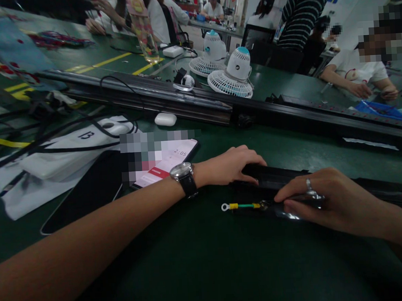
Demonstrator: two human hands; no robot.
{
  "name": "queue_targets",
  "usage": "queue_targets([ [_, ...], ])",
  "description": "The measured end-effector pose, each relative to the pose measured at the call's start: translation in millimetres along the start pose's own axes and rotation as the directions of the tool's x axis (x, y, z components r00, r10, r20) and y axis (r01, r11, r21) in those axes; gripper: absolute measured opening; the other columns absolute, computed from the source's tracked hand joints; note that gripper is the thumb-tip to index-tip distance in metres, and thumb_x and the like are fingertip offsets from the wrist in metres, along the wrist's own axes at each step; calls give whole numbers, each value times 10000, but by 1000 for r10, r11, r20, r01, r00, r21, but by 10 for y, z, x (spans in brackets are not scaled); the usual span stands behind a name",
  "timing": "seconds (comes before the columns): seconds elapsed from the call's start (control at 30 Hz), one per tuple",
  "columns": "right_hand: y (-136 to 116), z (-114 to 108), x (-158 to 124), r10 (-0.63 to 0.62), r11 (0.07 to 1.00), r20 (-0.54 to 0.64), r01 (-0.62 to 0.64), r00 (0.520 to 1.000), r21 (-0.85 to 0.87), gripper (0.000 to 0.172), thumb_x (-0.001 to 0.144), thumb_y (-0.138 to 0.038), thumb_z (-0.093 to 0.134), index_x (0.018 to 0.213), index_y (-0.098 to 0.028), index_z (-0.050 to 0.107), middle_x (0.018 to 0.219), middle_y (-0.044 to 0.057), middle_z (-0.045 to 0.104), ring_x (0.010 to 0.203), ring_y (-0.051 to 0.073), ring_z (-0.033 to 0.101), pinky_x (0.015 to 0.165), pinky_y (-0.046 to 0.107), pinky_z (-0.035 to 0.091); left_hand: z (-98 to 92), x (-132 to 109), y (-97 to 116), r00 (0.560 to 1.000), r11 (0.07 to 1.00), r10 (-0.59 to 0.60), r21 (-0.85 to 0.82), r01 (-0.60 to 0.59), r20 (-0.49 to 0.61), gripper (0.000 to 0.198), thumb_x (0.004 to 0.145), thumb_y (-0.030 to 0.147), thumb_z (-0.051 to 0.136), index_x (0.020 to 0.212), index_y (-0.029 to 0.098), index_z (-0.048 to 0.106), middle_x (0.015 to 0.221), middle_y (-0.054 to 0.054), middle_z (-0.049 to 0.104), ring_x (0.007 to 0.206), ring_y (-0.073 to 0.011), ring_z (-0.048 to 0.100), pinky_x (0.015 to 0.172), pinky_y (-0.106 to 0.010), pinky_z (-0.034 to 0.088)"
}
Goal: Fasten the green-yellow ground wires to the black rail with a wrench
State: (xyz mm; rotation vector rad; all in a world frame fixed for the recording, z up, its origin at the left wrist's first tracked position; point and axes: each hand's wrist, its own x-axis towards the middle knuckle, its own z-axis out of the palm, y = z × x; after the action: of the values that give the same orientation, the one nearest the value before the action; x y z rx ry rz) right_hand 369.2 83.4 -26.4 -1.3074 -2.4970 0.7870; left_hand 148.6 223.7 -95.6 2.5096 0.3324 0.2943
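My left hand (234, 164), with a watch on its wrist, lies curled over the top of a long black bar (377, 189) on the green table and holds it. My right hand (321, 200), wearing a ring, is closed over the bar's front side, fingers pressed to it. A short green-yellow wire with a ring terminal (240, 206) sticks out leftward from under my right fingertips and lies on the table.
A phone with a lit screen (168, 164) and a dark tablet (87, 189) lie to the left, beside white paper (52, 164) and cables. A black rail (191, 101) crosses the table. Behind it stand two small fans (232, 71), an earbud case (165, 119) and a bottle (144, 29). Other people sit beyond.
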Motion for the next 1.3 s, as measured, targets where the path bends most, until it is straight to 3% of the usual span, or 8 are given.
queue_targets([
  [0.4,88,-35,16,-43,998,19,42,999,36,167,960,-212,626,1068,-244,750,899,-1,772,696,115,691,637,211,504,-5,4,15,1000,1000,6,13,-6,-1,379,916,329,713,1277,248,631,1224,-49,647,1110,-238,532,955,-354,401],
  [0.97,169,-65,32,8,992,43,-13,999,126,200,935,-174,624,1074,-215,762,867,9,773,660,119,673,603,218,482,-32,7,47,1000,1000,6,6,-7,14,356,930,307,685,1276,241,631,1225,-52,644,1110,-235,523,953,-346,394],
  [1.17,199,-76,20,91,986,-35,-85,995,145,172,941,-247,639,1045,-230,775,790,-6,769,657,142,700,593,227,498,-33,4,46,1000,1000,-2,1,2,19,361,937,340,673,1282,242,625,1226,-50,643,1106,-231,526,955,-345,389],
  [1.3,185,-73,3,76,991,-49,-70,996,116,165,936,-238,638,1034,-225,770,735,-22,748,583,118,665,539,212,458,-20,4,29,1000,1000,-1,7,1,14,360,933,341,679,1276,245,628,1222,-47,642,1102,-230,528,956,-347,388],
])
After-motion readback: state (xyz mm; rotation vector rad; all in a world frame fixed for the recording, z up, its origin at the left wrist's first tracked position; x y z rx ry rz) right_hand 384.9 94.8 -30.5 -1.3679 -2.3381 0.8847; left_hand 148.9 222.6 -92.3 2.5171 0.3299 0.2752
